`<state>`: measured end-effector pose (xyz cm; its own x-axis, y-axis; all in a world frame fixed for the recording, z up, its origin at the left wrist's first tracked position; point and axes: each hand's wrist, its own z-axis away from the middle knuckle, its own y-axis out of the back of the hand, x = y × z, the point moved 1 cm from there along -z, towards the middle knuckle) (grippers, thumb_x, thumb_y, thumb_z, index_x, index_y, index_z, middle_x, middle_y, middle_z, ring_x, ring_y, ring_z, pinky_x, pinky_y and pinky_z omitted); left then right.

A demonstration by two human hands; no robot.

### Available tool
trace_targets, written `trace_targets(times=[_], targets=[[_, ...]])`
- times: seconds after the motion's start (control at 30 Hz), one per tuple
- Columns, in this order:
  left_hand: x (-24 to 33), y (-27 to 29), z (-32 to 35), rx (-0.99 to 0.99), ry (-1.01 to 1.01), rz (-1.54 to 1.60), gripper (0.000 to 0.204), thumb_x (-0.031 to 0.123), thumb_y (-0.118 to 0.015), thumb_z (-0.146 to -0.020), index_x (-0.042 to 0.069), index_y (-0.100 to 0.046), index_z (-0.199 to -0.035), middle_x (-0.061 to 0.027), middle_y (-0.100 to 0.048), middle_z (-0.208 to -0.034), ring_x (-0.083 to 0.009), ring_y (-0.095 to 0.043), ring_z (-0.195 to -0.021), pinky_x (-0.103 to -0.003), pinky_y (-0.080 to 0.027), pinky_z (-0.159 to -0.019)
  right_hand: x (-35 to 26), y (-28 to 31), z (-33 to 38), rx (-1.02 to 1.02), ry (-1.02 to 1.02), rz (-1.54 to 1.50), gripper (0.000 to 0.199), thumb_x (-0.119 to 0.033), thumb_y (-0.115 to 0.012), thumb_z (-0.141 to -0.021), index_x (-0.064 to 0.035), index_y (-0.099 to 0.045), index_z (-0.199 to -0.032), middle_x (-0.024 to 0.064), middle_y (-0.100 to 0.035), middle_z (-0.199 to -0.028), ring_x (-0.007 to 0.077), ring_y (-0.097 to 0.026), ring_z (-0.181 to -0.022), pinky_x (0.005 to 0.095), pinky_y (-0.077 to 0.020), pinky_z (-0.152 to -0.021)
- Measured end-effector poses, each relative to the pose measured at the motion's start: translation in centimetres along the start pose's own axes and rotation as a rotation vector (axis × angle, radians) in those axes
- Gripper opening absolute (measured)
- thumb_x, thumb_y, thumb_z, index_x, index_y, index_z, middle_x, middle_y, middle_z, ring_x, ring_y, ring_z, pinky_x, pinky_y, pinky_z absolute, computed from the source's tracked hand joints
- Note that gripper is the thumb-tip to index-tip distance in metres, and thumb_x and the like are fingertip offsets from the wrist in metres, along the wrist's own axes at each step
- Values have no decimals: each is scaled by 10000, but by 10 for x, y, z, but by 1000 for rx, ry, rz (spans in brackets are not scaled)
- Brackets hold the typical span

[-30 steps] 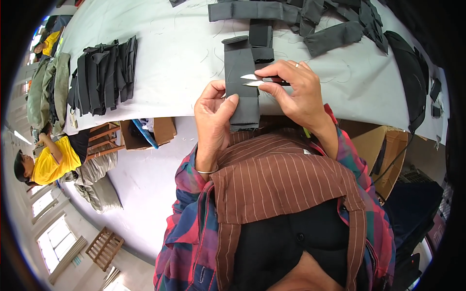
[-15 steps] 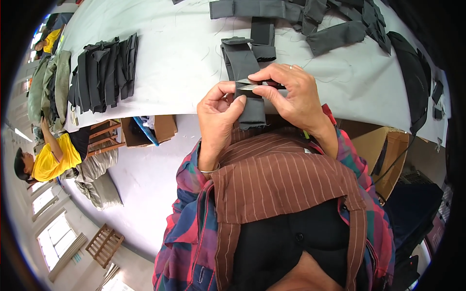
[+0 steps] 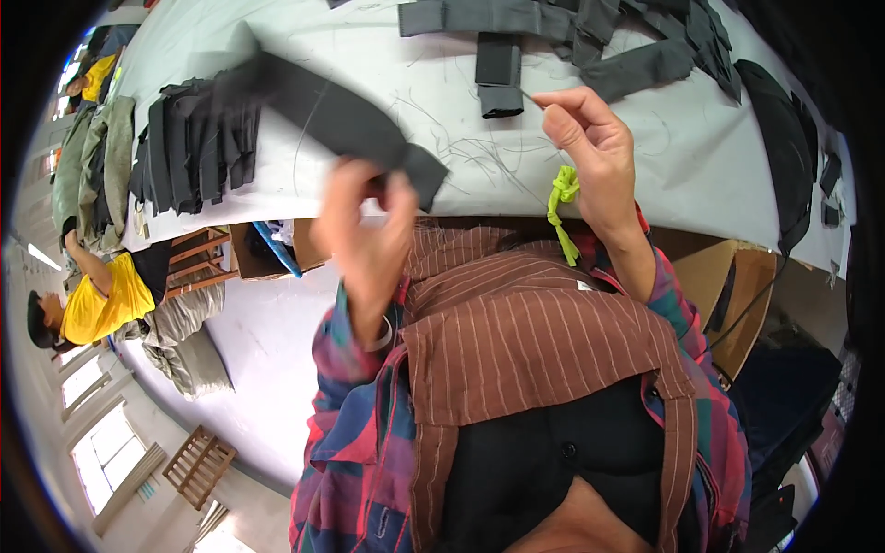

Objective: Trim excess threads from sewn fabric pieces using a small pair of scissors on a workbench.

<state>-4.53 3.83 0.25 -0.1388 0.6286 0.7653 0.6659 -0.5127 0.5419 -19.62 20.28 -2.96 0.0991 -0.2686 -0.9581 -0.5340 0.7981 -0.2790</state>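
Observation:
My left hand (image 3: pixel 369 226), smeared by motion, grips one end of a dark grey fabric strip (image 3: pixel 341 112). The strip stretches up and left over the table, its far end blurred above a row of hanging strips. My right hand (image 3: pixel 595 152) is closed in a pinch over the table. From its fingertips juts a thin, dark point of the thread snips (image 3: pixel 532 97), seen almost edge-on; the rest is hidden in the hand. A knotted yellow-green cord (image 3: pixel 563 212) dangles beside that palm. Just beyond these fingers lies a folded dark strip (image 3: pixel 499 76).
Dark strips (image 3: pixel 198 143) overlap at the left edge of the white-covered table (image 3: pixel 369 55); more strips (image 3: pixel 636 69) are heaped at the far right. Loose threads (image 3: pixel 484 152) lie scattered. A black bag-like item (image 3: pixel 774 152) is at right, cardboard boxes (image 3: pixel 742 290) below. A person in yellow (image 3: pixel 111 295) works at left.
My left hand has pulled the strip away from the snips and swung it left. My right hand has moved slightly right, and the yellow-green cord now hangs in full view.

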Motion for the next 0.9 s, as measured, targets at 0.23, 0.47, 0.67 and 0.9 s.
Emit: trace_targets(times=[0.23, 0.47, 0.67, 0.9], targets=[[-10, 0, 5, -351, 541, 576, 111, -9, -622, -847, -58, -591, -941, -12, -617, -870, -54, -536, -757, -212, -462, -660, -7, -12, 9, -63, -10, 127, 146, -138, -631, -906, -25, -649, -998, -57, -565, -742, 11, -454, -683, 171, -353, -609], [6, -38, 21, -352, -157, -28, 151, -17, -616, -751, -15, -547, -886, -187, -539, -836, -401, -540, -729, -411, -465, -614, 24, -47, 6, -206, -120, 210, 446, -163, -711, -781, -64, -544, -1183, -43, -383, -724, 65, -380, -662, 226, -345, -579], [-10, -41, 12, -119, -10, 144, 376, 35, -704, -765, 28, -574, -1118, -84, -587, -964, -201, -559, -742, -305, -470, -653, 28, -40, 11, -86, -183, 192, 379, -5, -554, -781, -86, -560, -1151, -57, -373, -658, 43, -366, -601, 215, -343, -550], [-19, -36, -21, -311, 541, 635, 409, 51, -672, -777, -15, -548, -1162, -8, -584, -858, -62, -517, -768, -207, -428, -666, 17, -49, 18, -74, 152, 253, 392, 37, -554, -804, -99, -562, -1172, -41, -407, -659, 52, -373, -595, 205, -355, -561]])
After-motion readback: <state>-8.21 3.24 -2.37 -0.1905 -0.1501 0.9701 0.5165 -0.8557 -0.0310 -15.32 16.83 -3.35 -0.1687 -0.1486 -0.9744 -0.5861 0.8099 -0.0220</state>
